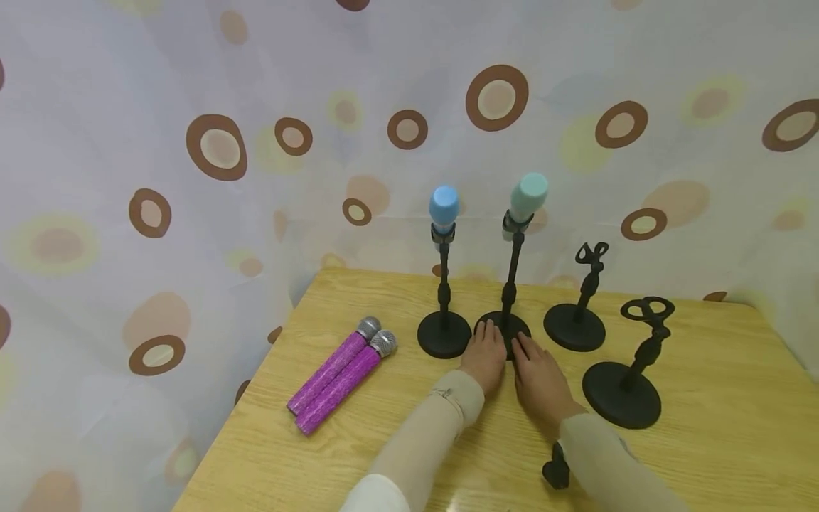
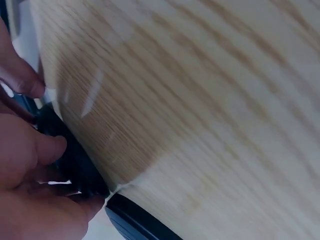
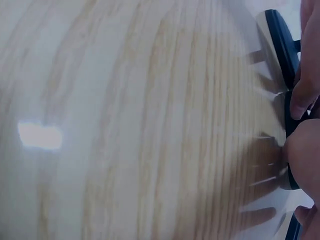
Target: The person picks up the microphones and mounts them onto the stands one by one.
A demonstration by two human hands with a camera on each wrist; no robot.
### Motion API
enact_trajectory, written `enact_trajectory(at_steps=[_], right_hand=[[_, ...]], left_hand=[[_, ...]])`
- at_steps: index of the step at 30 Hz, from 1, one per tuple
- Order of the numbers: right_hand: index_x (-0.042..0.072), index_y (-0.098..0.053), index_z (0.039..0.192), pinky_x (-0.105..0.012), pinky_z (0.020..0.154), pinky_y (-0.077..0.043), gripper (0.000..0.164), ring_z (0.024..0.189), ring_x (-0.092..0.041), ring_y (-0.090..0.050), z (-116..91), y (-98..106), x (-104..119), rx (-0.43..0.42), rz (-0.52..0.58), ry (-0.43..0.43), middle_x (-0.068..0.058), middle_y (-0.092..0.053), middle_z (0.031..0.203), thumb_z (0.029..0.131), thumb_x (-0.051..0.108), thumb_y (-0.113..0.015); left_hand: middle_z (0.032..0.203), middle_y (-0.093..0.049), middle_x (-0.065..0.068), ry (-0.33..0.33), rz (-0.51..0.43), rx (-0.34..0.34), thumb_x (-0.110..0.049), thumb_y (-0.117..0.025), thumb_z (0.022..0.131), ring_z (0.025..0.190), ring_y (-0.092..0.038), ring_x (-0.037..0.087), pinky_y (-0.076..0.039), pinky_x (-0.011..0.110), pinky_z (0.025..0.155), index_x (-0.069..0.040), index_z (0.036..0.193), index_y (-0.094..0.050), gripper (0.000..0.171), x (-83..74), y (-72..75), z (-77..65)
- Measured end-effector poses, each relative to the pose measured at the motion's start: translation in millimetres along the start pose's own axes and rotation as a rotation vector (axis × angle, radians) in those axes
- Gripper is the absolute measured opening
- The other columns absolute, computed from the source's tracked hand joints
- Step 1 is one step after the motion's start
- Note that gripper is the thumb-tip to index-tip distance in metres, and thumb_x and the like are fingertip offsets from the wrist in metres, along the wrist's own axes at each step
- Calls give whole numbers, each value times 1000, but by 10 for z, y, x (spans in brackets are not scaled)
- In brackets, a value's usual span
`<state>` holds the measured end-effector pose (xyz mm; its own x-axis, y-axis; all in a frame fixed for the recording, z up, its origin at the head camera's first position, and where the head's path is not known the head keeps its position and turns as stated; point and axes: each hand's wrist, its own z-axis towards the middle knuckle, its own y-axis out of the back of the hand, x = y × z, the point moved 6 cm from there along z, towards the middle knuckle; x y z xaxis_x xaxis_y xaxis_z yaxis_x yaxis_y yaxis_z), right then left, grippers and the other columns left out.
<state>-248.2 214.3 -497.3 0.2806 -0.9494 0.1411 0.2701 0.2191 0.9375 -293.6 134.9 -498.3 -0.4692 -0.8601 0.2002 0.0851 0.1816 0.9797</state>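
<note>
My left hand (image 1: pixel 485 359) holds the left side of a round black base on a desktop microphone stand (image 1: pixel 512 277). From the other side, my right hand (image 1: pixel 540 380) grips the same base at its front right edge. In the left wrist view, the left thumb and fingers lie around the base rim (image 2: pixel 75 160). A mint-green microphone (image 1: pixel 530 192) sits tilted in this stand's clip. Close by on the left, a second stand (image 1: pixel 444 336) bears a blue microphone (image 1: pixel 444 206). The two bases are very close together or touching.
Two purple glittery microphones (image 1: pixel 339 387) with silver heads lie side by side on the wooden table (image 1: pixel 269 455). To the right stand two black stands (image 1: pixel 574 327) with bare clips. A small black piece (image 1: pixel 556 469) shows beside the right sleeve. A patterned wall covering rises behind.
</note>
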Motion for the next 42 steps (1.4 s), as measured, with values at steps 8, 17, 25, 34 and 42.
enact_trajectory(at_steps=[8, 17, 25, 34, 42], right_hand=[[-10, -58, 128, -61, 102, -44, 35, 127, -48, -51, -298, 101, -73, -77, 259, -79, -30, -49, 141, 93, -2, -56], [-2, -67, 106, -53, 89, -48, 22, 112, -41, -58, -862, 468, -259, -293, 327, -170, -22, -58, 123, 87, -10, -59], [0, -70, 95, -12, 75, -35, 20, 90, -25, -57, -1140, 701, -678, -363, 291, -239, -13, -63, 104, 87, -10, -54], [-9, -66, 101, -36, 66, -48, 20, 83, -34, -56, -1172, 748, -1170, -233, 243, -372, -27, -58, 103, 90, -4, -50], [-24, -49, 120, -69, 90, -42, 36, 112, -61, -48, -1056, 591, -1345, -42, 268, -383, -45, -48, 121, 94, 0, -51]], left_hand=[[155, -37, 17, -28, -115, -38, -26, -50, 103, 146, -34, 32, -37, 36, 116, -5, 147, -44, 49, -126, 143, -124], [156, -36, 6, -121, -188, -67, -27, -54, 101, 149, -27, 26, -29, 41, 121, -18, 142, -49, 42, -481, 351, -223], [140, -54, -1, -330, -154, -208, -26, -50, 103, 135, -47, 14, -37, 26, 114, -18, 136, -54, 34, -801, 466, -298], [140, -54, -4, -395, -312, -152, -32, -52, 103, 130, -50, 6, -38, 14, 109, -16, 137, -55, 38, -1136, 605, -336], [136, -58, -3, -436, -121, -231, -39, -54, 101, 127, -55, 5, -40, 13, 106, -13, 136, -56, 43, -1409, 618, -333]])
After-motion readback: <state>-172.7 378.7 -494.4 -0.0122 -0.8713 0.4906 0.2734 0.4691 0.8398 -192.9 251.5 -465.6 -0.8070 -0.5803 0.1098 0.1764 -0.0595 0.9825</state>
